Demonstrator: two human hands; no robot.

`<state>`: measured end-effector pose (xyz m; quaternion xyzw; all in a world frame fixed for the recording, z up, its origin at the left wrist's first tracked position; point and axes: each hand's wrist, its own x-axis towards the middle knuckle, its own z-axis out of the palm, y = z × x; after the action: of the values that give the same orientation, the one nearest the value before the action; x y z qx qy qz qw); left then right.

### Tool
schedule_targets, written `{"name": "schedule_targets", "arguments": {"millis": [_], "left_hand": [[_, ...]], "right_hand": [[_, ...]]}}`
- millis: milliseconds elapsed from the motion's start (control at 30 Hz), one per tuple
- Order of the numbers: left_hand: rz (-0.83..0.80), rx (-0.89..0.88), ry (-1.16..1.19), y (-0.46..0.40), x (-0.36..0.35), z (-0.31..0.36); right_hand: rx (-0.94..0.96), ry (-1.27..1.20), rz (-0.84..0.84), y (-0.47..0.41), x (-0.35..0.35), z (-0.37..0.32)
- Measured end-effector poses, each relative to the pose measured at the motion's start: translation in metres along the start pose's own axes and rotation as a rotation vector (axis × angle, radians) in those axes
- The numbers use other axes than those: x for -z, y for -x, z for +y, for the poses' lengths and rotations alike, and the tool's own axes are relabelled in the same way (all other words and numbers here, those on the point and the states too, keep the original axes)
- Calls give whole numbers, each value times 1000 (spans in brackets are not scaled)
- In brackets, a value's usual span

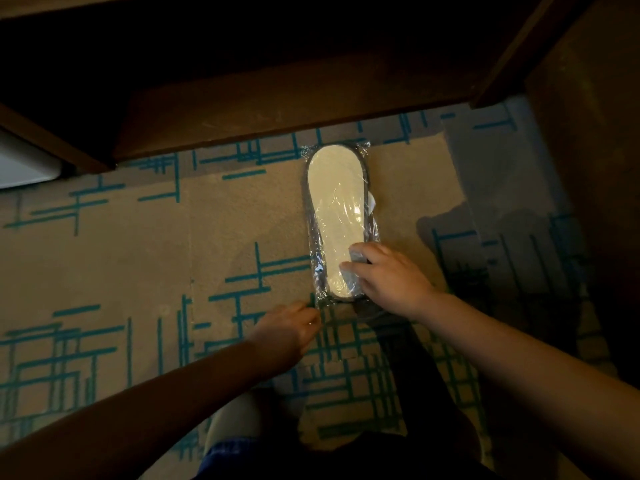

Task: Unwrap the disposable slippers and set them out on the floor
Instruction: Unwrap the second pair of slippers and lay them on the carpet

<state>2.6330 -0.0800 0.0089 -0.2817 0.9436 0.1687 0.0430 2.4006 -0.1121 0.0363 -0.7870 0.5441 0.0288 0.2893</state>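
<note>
A pack of disposable slippers [334, 199] lies flat on the carpet, pale sole up, sealed in clear plastic wrap [317, 258]. My right hand [388, 278] rests on the near right part of the pack, fingers closed on the plastic there. My left hand [289, 327] is at the pack's near left corner, fingertips pinched together on the edge of the wrap. Only one sole shows; whatever lies beneath it is hidden.
The floor is tan carpet with teal line patterns [138, 271]. Dark wooden furniture [277, 109] overhangs just beyond the pack, with a wooden panel [588, 168] to the right and a white object [24, 168] at far left. My knee [235, 424] is below.
</note>
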Motion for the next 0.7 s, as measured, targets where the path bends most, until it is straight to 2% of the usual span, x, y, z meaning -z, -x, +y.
{"name": "schedule_targets", "arguments": {"millis": [67, 133, 167, 200, 233, 300, 333, 400, 533, 633, 700], "left_hand": [[-50, -46, -50, 6, 2, -1], [20, -104, -28, 14, 5, -8], [89, -51, 89, 16, 8, -11], [172, 100, 285, 15, 13, -12], [236, 359, 528, 11, 18, -15], [235, 912, 1083, -3, 28, -24], [200, 1053, 1302, -10, 31, -32], [152, 1104, 1524, -21, 36, -42], [190, 1108, 1749, -39, 39, -40], [172, 1126, 1821, -47, 33, -39], [160, 1191, 1746, -52, 33, -37]], "right_hand": [[14, 19, 13, 3, -4, 1], [23, 62, 12, 6, -6, 3], [30, 86, 14, 7, -7, 3], [33, 101, 11, 8, -8, 4], [32, 105, -3, 9, -9, 4], [21, 94, -48, 11, -12, 3], [23, 90, -61, 11, -13, 3], [59, 92, -53, 13, -15, 1], [184, 130, -47, 17, -18, -2], [232, 129, -49, 19, -20, 0], [250, 105, -63, 19, -21, 4]]}}
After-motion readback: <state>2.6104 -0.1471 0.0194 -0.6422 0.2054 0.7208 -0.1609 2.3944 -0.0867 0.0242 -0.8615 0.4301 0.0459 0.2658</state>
